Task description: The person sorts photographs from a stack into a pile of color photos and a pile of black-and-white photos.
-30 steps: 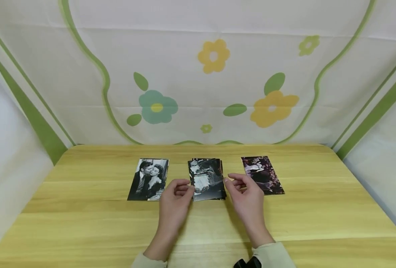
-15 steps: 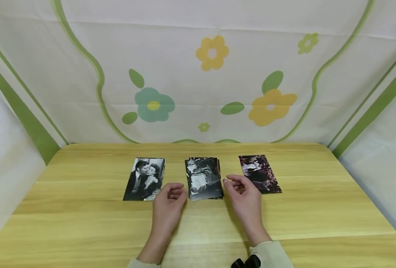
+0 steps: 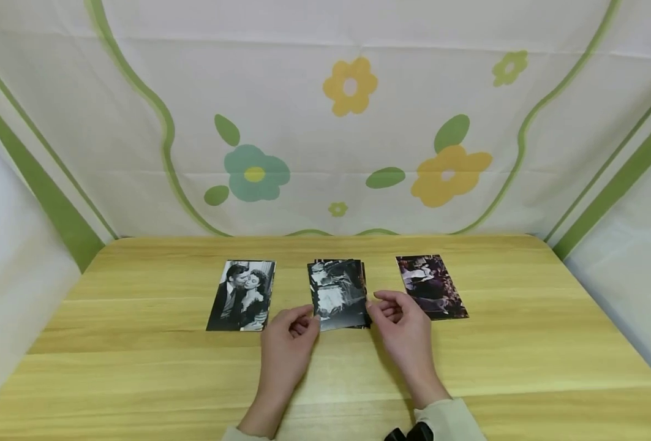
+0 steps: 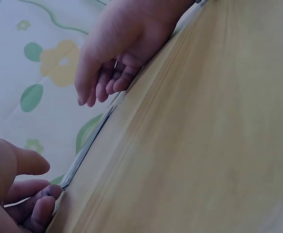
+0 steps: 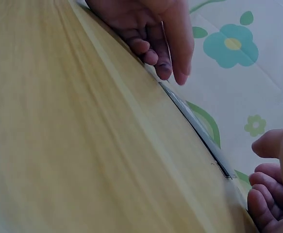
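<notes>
In the head view, a loose stack of photos (image 3: 338, 295) lies mid-table, a black-and-white print on top and darker edges peeking out beneath. My left hand (image 3: 288, 349) is at the stack's lower left edge, fingers loosely bent. Opposite it, my right hand (image 3: 405, 340) is by the lower right edge, also loosely bent. In the left wrist view, the left thumb (image 4: 32, 161) stands apart from the fingers, which are close to the thin stack edge. From the right wrist view, the right hand (image 5: 274, 189) grips nothing; whether its fingertips touch the photos I cannot tell.
A black-and-white photo of a couple (image 3: 241, 296) lies left of the stack. To the right lies a dark purple-toned photo (image 3: 432, 286), near the right hand. The wooden table (image 3: 138, 373) ends at a flower-printed white cloth (image 3: 303, 122) behind.
My left hand first drew away leftward from the stack, then came back to its lower left edge. My right hand has stayed near the right edge; the photos lie much as before.
</notes>
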The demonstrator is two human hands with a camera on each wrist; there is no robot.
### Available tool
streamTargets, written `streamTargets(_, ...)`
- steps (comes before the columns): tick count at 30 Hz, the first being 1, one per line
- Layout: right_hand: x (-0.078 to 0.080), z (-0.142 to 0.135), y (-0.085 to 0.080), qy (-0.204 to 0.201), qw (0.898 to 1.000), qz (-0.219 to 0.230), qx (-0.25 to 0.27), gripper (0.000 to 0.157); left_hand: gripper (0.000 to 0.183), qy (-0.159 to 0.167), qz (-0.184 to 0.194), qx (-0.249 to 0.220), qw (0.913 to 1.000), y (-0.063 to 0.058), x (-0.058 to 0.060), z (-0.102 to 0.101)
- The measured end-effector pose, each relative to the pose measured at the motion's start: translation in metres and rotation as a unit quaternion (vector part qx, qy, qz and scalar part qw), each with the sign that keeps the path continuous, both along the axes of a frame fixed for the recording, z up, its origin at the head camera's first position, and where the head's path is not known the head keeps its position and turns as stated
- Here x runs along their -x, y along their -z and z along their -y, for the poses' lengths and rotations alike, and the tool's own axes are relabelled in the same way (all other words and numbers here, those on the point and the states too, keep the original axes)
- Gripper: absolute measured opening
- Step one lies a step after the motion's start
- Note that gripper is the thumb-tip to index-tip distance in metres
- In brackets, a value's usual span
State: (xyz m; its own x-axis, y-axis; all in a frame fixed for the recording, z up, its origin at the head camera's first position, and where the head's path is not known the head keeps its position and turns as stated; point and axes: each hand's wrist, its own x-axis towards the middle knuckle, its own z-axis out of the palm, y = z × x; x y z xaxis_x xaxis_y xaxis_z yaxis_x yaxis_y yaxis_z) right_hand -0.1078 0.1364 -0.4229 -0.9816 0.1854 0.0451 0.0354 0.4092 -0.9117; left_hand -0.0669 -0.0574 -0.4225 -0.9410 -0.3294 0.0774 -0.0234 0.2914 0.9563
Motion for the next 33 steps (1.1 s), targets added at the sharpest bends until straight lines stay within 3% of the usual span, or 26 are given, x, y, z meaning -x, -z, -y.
streamTargets(10,0.004,-0.001,0.000,-0.021,0.999,-0.005,-0.044,0.027,0.026,-0.015,-0.003,0.053,0.9985,0.000,0.004,-0.008)
streamTargets(19,0.003,0.003,0.001,-0.043,0.990,-0.005,-0.136,0.040,0.031,-0.031,0.003,0.102,0.9943,0.001,0.006,-0.016)
streamTargets(33,0.001,0.006,0.002,-0.047,0.988,-0.008,-0.148,0.038,0.031,-0.041,-0.021,0.122,0.9914,0.004,0.006,-0.015)
